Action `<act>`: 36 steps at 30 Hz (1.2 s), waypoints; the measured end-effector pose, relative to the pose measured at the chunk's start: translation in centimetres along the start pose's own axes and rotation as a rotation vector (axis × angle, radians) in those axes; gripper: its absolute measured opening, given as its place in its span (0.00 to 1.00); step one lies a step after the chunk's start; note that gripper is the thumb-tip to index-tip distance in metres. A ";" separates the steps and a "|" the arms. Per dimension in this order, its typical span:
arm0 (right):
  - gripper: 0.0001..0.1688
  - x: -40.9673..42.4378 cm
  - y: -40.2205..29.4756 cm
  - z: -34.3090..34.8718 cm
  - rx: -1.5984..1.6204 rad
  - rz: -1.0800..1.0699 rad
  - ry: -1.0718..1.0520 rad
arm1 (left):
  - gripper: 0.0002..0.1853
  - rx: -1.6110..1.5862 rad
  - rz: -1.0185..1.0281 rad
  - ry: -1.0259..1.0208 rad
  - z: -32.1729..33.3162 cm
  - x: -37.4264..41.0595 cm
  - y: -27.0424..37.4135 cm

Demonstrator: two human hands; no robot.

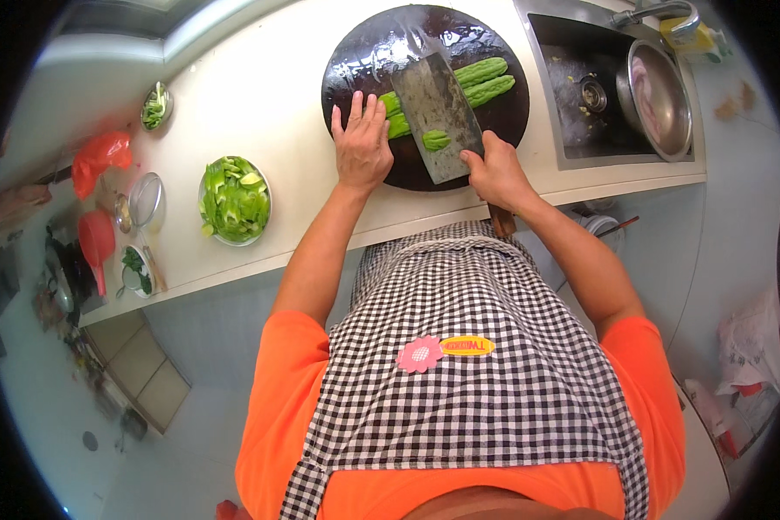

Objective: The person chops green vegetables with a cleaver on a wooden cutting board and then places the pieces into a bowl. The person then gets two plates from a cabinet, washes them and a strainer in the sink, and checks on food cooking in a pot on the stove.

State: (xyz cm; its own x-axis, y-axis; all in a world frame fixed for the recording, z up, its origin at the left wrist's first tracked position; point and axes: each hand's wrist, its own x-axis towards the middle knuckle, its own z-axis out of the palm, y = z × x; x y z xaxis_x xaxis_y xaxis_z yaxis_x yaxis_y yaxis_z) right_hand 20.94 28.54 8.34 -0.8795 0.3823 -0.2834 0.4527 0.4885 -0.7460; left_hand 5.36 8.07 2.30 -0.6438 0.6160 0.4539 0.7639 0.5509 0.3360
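On a round dark cutting board (364, 65) lie two long green gourd pieces (487, 81), side by side. A wide cleaver (442, 110) lies flat across them, its wooden handle pointing towards me. My right hand (499, 170) grips the cleaver where blade and handle meet. A cut green slice (436, 140) rests on the blade. My left hand (364, 140) is spread on the board, left of the blade, with its fingertips beside the gourd parts (398, 125) there. The blade hides the middle of the gourds.
A bowl heaped with green slices (235, 200) stands left on the counter. A small bowl of cut greens (155, 107), a strainer (145, 199), a red plastic ladle (96, 240) and a dish of dark herbs (136, 270) are farther left. The right sink (572, 123) holds a steel basin (673, 123) below the faucet (663, 10).
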 end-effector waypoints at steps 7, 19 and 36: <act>0.19 2.9 -2.7 3.0 -0.016 -0.001 0.056 | 0.18 -0.026 0.001 -0.013 -0.1 -0.1 -0.1; 0.23 7.0 -6.0 6.5 -0.009 0.055 0.123 | 0.22 -0.152 0.047 -0.083 -1.5 0.3 -0.6; 0.14 5.6 -4.9 1.6 0.298 0.138 0.019 | 0.17 -0.186 -0.079 0.037 -0.1 -0.6 -3.0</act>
State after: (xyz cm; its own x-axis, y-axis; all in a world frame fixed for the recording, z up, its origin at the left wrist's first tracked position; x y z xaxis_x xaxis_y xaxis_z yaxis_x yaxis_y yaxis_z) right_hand 13.61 27.03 9.43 -0.8086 0.4447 -0.3851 0.5023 0.1811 -0.8455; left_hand 3.48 5.97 1.13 -0.7026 0.5520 0.4490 0.7082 0.4812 0.5167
